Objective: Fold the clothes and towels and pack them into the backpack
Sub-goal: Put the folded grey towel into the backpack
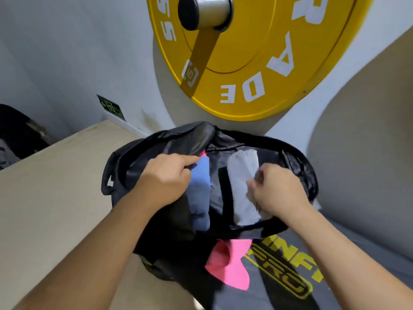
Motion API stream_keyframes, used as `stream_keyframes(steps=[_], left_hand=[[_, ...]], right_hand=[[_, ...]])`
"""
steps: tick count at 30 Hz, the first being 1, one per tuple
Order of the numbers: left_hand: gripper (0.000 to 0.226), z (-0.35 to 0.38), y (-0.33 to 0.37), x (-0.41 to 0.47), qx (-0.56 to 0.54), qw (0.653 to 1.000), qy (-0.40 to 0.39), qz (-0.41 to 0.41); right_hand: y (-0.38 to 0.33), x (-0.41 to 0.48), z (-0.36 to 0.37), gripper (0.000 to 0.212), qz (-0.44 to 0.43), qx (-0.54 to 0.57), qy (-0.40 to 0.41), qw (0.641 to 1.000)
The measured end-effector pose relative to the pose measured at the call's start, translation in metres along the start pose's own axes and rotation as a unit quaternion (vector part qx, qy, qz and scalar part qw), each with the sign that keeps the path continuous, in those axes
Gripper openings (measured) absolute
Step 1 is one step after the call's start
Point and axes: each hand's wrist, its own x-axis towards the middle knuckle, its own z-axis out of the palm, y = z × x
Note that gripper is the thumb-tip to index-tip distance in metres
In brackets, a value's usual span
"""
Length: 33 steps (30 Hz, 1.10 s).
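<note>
The left hand (166, 177) curls at the left rim of the black backpack (125, 157), fingertips hidden, grip unclear. Inside stands a blue cloth (199, 175); the right hand (277, 189) clutches a white towel (242, 173). A pink cloth (228, 265) pokes out underneath, partly covered.

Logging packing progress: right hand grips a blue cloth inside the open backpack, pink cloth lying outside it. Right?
Not quite: the head view shows the right hand gripping the white towel, not blue, inside the open backpack; the pink cloth lies outside it.

Readable lettering
Yellow weight plate (257, 63) beyond the fingers (190, 161): "55", "RADE"; grey mat (259, 289) below them: "PRO".
</note>
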Motion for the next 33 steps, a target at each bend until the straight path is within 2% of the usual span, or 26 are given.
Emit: stream_keyframes(steps=[1,2,3,4,5,6,7,8,10,12,14,16,18,20,23,25,30,32,33], left_hand=[[0.052,0.004,-0.004,0.000,-0.029,1.000,0.000,-0.011],[0.051,0.008,-0.008,-0.001,-0.056,0.998,-0.002,-0.020],[0.046,0.015,-0.012,0.000,-0.069,0.997,-0.012,-0.029],[0.036,0.020,-0.014,0.001,-0.071,0.997,-0.021,-0.038],[0.022,0.025,-0.017,0.001,-0.073,0.996,-0.024,-0.053],[0.014,0.027,-0.019,0.002,-0.079,0.994,-0.019,-0.070],[0.014,0.028,-0.021,0.002,-0.091,0.993,-0.015,-0.079],[0.019,0.027,-0.022,0.002,-0.112,0.991,-0.014,-0.077],[0.036,0.022,-0.023,0.000,-0.146,0.987,-0.004,-0.061],[0.049,0.016,-0.020,0.001,-0.133,0.990,0.022,-0.046],[0.053,0.016,-0.016,0.003,-0.084,0.996,0.022,-0.020],[0.054,0.018,-0.010,0.005,-0.043,0.999,0.016,0.006],[0.051,0.019,-0.006,0.006,0.000,0.999,0.024,0.026],[0.048,0.018,-0.006,0.007,0.019,0.999,0.034,0.027],[0.046,0.018,-0.006,0.005,-0.015,0.999,0.032,0.023],[0.047,0.021,-0.006,0.001,-0.030,0.999,0.028,0.035],[0.045,0.026,-0.012,-0.001,0.005,0.996,0.052,0.068],[0.046,0.027,-0.009,-0.004,0.020,0.995,0.042,0.093],[0.045,0.028,-0.007,-0.005,0.024,0.995,0.022,0.099]], right_hand=[[-0.011,0.004,-0.010,0.027,0.012,0.081,0.012,0.997],[-0.022,0.010,-0.016,0.033,0.034,0.209,0.016,0.977],[-0.034,0.015,-0.017,0.035,0.065,0.364,-0.005,0.929],[-0.047,0.018,-0.014,0.032,0.096,0.512,-0.051,0.852],[-0.059,0.019,-0.008,0.025,0.122,0.615,-0.106,0.772],[-0.069,0.019,0.000,0.018,0.147,0.660,-0.155,0.720],[-0.072,0.019,0.012,0.014,0.168,0.669,-0.187,0.699],[-0.073,0.018,0.023,0.011,0.185,0.668,-0.200,0.693],[-0.067,0.016,0.044,0.010,0.204,0.649,-0.192,0.708],[-0.057,0.015,0.063,0.028,0.200,0.602,-0.168,0.754],[-0.054,0.015,0.073,0.036,0.179,0.507,-0.134,0.833],[-0.060,0.022,0.070,0.032,0.119,0.354,-0.091,0.923],[-0.073,0.033,0.056,0.026,0.051,0.257,-0.073,0.962],[-0.082,0.046,0.049,0.028,0.048,0.261,-0.074,0.961],[-0.079,0.054,0.065,0.025,0.149,0.369,-0.078,0.914],[-0.076,0.053,0.077,0.022,0.194,0.388,-0.074,0.898],[-0.081,0.071,0.073,0.013,0.179,0.457,0.032,0.871],[-0.084,0.070,0.082,0.012,0.167,0.443,0.044,0.880],[-0.086,0.066,0.089,0.015,0.148,0.434,0.025,0.889]])
